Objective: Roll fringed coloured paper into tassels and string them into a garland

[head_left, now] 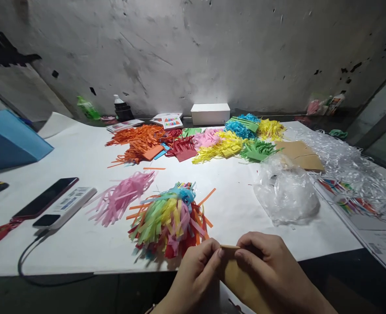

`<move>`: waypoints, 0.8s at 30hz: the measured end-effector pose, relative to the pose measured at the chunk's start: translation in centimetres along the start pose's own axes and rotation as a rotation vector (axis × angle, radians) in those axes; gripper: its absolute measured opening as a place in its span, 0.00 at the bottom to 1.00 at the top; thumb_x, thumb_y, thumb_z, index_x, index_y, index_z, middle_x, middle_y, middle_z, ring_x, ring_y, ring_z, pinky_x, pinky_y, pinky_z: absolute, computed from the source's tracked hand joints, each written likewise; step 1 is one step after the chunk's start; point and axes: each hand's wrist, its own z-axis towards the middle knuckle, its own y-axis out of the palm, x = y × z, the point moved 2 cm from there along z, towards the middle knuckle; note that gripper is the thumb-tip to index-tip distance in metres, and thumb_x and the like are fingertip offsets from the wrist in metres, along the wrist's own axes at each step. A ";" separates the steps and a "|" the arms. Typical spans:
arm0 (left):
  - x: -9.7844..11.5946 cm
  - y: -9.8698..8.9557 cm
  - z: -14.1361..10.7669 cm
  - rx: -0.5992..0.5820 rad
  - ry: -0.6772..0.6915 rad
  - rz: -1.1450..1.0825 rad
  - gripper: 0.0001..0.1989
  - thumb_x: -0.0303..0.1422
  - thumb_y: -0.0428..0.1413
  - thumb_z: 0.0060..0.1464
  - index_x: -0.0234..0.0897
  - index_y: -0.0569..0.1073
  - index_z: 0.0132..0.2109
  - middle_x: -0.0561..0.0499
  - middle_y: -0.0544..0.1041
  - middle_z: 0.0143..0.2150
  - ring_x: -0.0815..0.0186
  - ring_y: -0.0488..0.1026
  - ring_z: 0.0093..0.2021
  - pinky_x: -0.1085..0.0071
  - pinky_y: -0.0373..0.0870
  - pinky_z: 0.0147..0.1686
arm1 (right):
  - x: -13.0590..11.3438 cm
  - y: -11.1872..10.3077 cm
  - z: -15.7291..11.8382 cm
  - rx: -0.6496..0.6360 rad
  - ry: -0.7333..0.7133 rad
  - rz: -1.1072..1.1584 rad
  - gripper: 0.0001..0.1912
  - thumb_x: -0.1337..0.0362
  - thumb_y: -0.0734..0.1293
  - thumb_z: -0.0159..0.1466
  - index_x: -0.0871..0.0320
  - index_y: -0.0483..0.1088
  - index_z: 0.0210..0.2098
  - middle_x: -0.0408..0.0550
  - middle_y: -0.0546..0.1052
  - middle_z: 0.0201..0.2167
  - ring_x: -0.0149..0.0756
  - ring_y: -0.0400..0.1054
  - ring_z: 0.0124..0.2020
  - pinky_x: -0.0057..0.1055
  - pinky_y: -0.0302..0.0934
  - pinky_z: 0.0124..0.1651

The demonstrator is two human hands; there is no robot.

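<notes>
Between my two hands is a sheet of brown kraft paper (237,279), its upper edge pinched at the front of the table. My left hand (198,272) grips the left end of that edge between thumb and fingers. The right end is pinched by my right hand (268,266), a short gap from the left. The top edge looks narrow and folded; the lower part of the paper hangs down, partly hidden by my right hand. Just beyond my left hand lies a multicoloured paper tassel bundle (170,218), with a pink tassel (124,198) to its left.
Orange fringe (137,141), yellow fringe (222,146) and green fringe (256,150) lie along the back. A crumpled plastic bag (286,192), brown paper (299,155) and clear string (350,165) are right. A phone (45,198), white cabled device (67,207) and blue box (12,139) are left.
</notes>
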 end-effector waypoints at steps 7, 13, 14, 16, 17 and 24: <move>-0.2 0.0 -0.1 -0.010 -0.053 -0.031 0.24 0.53 0.50 0.62 0.37 0.62 0.27 0.57 0.58 0.24 0.71 0.54 0.25 0.76 0.51 0.23 | 0.2 -0.5 0.5 -0.077 0.041 0.161 0.09 0.61 0.65 0.67 0.55 0.77 0.37 0.41 0.80 0.33 0.35 0.73 0.36 0.26 0.61 0.37; 0.0 -0.2 0.2 -0.017 -0.073 -0.043 0.20 0.49 0.54 0.60 0.34 0.74 0.37 0.54 0.68 0.25 0.69 0.61 0.26 0.76 0.58 0.26 | 1.0 -1.4 0.1 -0.088 0.079 0.067 0.06 0.68 0.69 0.61 0.52 0.78 0.36 0.40 0.81 0.33 0.37 0.74 0.36 0.28 0.61 0.36; 0.2 -0.2 0.3 -0.044 -0.076 -0.035 0.20 0.48 0.56 0.58 0.34 0.75 0.44 0.53 0.72 0.26 0.68 0.64 0.26 0.76 0.59 0.26 | 1.0 -1.3 0.0 -0.075 0.080 0.032 0.06 0.68 0.67 0.61 0.53 0.77 0.33 0.40 0.80 0.31 0.36 0.74 0.34 0.28 0.60 0.36; 0.6 -0.2 0.7 -0.100 -0.078 -0.011 0.19 0.44 0.59 0.57 0.35 0.77 0.49 0.50 0.78 0.29 0.65 0.70 0.29 0.75 0.63 0.29 | 1.0 -1.1 -0.1 -0.048 0.086 -0.013 0.08 0.69 0.66 0.62 0.52 0.77 0.31 0.39 0.80 0.29 0.35 0.73 0.32 0.28 0.59 0.35; 0.8 -0.2 0.8 -0.118 -0.071 0.007 0.17 0.42 0.58 0.57 0.35 0.79 0.48 0.48 0.80 0.31 0.64 0.72 0.31 0.74 0.65 0.30 | 0.9 -1.0 -0.2 -0.051 0.088 -0.007 0.08 0.69 0.66 0.62 0.52 0.78 0.32 0.39 0.80 0.29 0.35 0.74 0.32 0.28 0.59 0.35; 1.0 0.1 0.6 -0.144 0.038 0.044 0.11 0.30 0.54 0.58 0.38 0.81 0.43 0.48 0.84 0.37 0.62 0.78 0.37 0.75 0.70 0.36 | 0.8 -1.6 -0.9 -0.034 0.089 0.024 0.07 0.66 0.67 0.63 0.52 0.78 0.34 0.40 0.81 0.31 0.35 0.74 0.35 0.29 0.62 0.38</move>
